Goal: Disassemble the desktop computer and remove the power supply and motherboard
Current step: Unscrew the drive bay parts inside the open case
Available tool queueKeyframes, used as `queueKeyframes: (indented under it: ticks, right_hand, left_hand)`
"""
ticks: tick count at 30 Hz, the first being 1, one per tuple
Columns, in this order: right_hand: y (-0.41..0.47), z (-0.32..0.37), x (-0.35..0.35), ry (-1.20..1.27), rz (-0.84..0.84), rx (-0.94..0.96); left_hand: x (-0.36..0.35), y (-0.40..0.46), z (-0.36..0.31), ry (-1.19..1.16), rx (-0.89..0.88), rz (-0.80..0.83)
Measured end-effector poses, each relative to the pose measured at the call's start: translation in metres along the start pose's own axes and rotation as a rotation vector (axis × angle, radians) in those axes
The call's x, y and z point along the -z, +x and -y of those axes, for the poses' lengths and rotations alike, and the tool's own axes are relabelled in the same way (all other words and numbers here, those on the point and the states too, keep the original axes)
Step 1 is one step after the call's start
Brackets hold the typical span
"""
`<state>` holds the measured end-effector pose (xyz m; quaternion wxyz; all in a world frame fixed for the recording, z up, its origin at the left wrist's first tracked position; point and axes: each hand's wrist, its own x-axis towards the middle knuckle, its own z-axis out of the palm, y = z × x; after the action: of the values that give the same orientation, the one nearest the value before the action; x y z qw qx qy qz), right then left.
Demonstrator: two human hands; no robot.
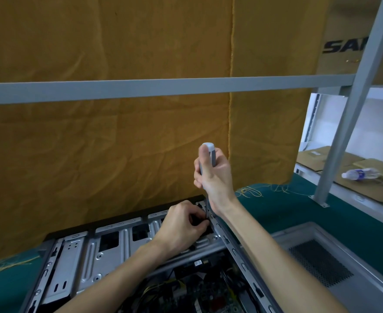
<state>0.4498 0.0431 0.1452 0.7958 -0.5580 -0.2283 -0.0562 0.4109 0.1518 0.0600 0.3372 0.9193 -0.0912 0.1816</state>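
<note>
Grey-handled screwdriver (210, 159) stands upright in the right hand (213, 175), fingers wrapped round its handle, shaft dropping toward 6 o'clock. At its tip the left hand (181, 224) pinches something small and dark, fingers curled. Both work at the far right corner of the open computer case (109, 247); the motherboard (199, 292) lies at 6 o'clock.

A workshop or repair bench, judging by the green mat (276, 213) covering the worktable, the grey metal shelving frame (163, 88) hung with a mustard cloth (107, 143), flattened cardboard boxes (375, 177) on the side shelf, and an opened computer case (91, 249).
</note>
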Motion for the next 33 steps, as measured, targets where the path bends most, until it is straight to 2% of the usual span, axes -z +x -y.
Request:
queueKeyframes:
  ticks: [4,7,13,18,20,24,27,30,33]
  right_hand:
    - [0.002,-0.002,0.009,0.017,-0.055,-0.045]
    - [0.004,-0.002,0.01,0.145,-0.01,-0.136]
    - [0.002,-0.003,0.008,0.097,0.02,-0.118]
    - [0.007,-0.005,0.01,0.153,0.065,-0.283]
    - [0.006,-0.002,0.012,0.134,0.116,-0.228]
    - [0.011,0.014,0.017,0.001,0.152,-0.01]
    - [0.016,0.023,0.023,-0.408,0.126,0.155]
    - [0.001,0.011,0.041,-0.66,0.232,0.033]
    - [-0.02,-0.006,0.066,-0.759,0.244,-0.103]
  left_hand:
    - [0.0,0.0,0.001,0.0,0.005,0.002]
    - [-0.001,0.001,0.001,-0.006,0.007,0.005]
    - [0.0,0.0,0.001,-0.015,0.021,0.016]
    - [0.001,0.0,0.001,-0.012,0.018,0.015]
    - [0.001,0.0,0.0,-0.015,0.017,0.011]
    - [0.001,-0.001,0.0,-0.028,0.014,0.016]
    - [0.001,-0.001,-0.001,-0.012,0.005,0.01]
    - [0.002,-0.002,-0.005,-0.022,0.011,0.008]
    - [0.004,-0.001,-0.01,-0.113,0.047,-0.111]
